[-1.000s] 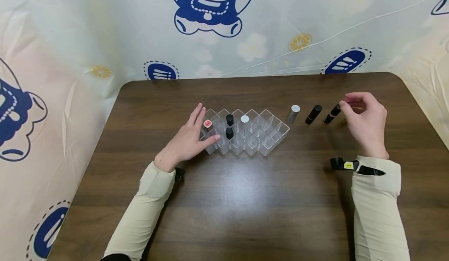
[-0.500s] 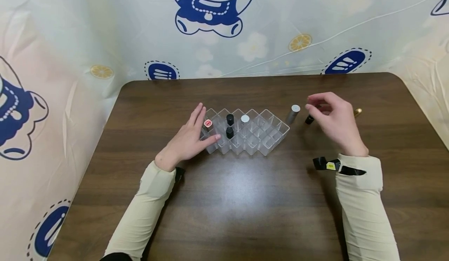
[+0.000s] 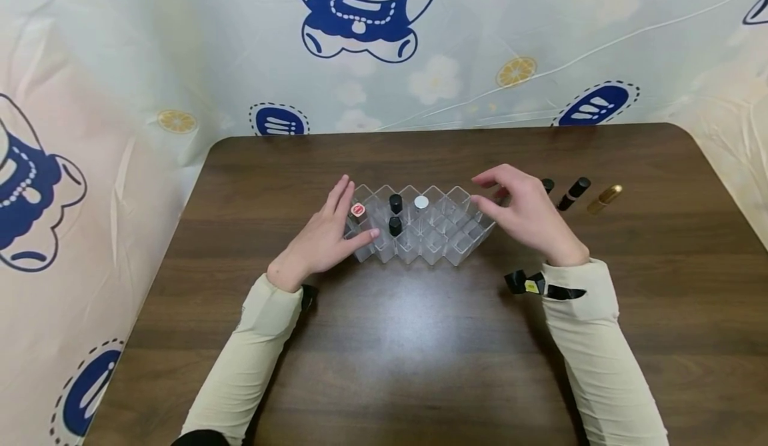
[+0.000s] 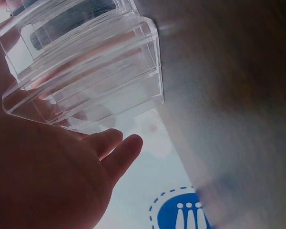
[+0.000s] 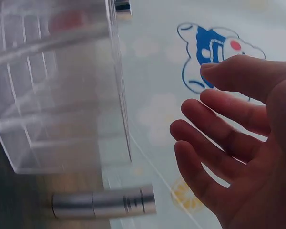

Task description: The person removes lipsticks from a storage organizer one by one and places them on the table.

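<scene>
A clear acrylic organizer [image 3: 462, 241] with many small cells stands mid-table. In its left cells stand a red-capped tube [image 3: 357, 210], two black tubes [image 3: 395, 201] and a white-capped tube [image 3: 421, 201]. My left hand [image 3: 336, 229] rests flat against the organizer's left end, fingers straight. My right hand [image 3: 517, 207] hovers at the right end with fingers loosely spread, holding nothing. In the right wrist view the empty hand [image 5: 238, 138] is beside the organizer [image 5: 57, 95], and a silver tube [image 5: 105, 204] is close by. The left wrist view shows the palm [image 4: 62, 176] against the organizer [image 4: 86, 71].
Right of my right hand stand a partly hidden black tube [image 3: 547, 185], another black tube [image 3: 573, 193] and a gold tube [image 3: 604, 198]. The dark wooden table [image 3: 420, 353] is walled by printed cloth [image 3: 180, 66] behind and on both sides.
My right hand has travelled left from the black tubes to the organizer's right end, covering the silver tube in the head view. The left hand has stayed put.
</scene>
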`<move>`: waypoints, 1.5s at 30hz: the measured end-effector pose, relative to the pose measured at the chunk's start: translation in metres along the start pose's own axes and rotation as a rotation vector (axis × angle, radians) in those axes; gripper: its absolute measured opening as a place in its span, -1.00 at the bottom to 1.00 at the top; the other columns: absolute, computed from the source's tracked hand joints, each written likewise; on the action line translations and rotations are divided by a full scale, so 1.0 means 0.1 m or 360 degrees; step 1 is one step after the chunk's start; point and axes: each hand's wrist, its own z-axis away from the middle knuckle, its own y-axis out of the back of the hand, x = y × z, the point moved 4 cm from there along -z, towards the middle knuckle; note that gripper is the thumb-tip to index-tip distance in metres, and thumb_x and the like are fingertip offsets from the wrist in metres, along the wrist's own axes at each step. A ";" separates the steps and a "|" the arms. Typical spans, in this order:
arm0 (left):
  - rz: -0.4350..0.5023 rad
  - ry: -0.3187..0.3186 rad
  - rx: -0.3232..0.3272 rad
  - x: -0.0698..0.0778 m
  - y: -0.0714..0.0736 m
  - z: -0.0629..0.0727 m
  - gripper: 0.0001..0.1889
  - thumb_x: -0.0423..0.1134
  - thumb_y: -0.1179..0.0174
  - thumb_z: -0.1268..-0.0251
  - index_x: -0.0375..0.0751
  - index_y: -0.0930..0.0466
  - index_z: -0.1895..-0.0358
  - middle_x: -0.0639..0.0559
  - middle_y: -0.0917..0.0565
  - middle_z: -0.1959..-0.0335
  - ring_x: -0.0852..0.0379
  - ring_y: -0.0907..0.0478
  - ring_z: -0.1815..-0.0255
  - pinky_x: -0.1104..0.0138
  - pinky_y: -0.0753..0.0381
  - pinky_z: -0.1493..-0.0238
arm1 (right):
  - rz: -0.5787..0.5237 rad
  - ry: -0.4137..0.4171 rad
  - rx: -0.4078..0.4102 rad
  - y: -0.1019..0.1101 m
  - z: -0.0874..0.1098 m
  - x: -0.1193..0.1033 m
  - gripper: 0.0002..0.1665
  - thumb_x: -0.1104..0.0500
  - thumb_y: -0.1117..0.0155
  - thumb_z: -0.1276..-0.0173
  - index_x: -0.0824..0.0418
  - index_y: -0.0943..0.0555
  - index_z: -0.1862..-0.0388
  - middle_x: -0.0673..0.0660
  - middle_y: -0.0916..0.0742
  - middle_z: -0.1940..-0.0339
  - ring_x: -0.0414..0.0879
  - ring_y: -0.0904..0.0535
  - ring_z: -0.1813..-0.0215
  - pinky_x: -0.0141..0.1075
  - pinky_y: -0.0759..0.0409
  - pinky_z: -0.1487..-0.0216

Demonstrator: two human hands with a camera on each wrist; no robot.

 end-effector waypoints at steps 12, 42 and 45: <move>-0.0002 -0.0005 -0.0011 0.00 -0.01 -0.01 0.05 0.47 0.09 -0.23 0.02 0.41 -0.57 0.16 0.44 -0.59 -0.12 0.02 -0.57 -0.16 -0.11 -0.43 | -0.0048 0.0078 -0.0158 -0.27 -0.10 -0.15 -0.72 0.23 -0.30 -0.31 0.30 -0.62 0.03 0.19 -0.67 0.04 0.05 -0.57 0.07 -0.03 -0.55 0.01; -0.0005 -0.0015 -0.0001 0.01 0.00 0.01 0.05 0.46 0.08 -0.24 -0.03 0.37 -0.57 0.05 0.37 -0.60 -0.18 -0.07 -0.53 -0.13 -0.17 -0.42 | 0.0238 0.0039 -0.0284 -0.59 -0.25 -0.36 -0.70 0.14 -0.31 -0.29 0.27 -0.63 0.06 0.16 -0.62 0.06 0.08 -0.38 -0.01 -0.12 -0.42 -0.07; -0.0007 -0.0015 0.0000 0.01 0.00 0.01 0.05 0.46 0.08 -0.24 -0.04 0.37 -0.57 0.05 0.37 -0.60 -0.17 -0.07 -0.53 -0.14 -0.16 -0.42 | 0.0256 0.0050 -0.0274 -0.61 -0.26 -0.36 -0.71 0.14 -0.31 -0.29 0.27 -0.63 0.07 0.17 -0.62 0.08 0.09 -0.38 0.00 -0.12 -0.41 -0.05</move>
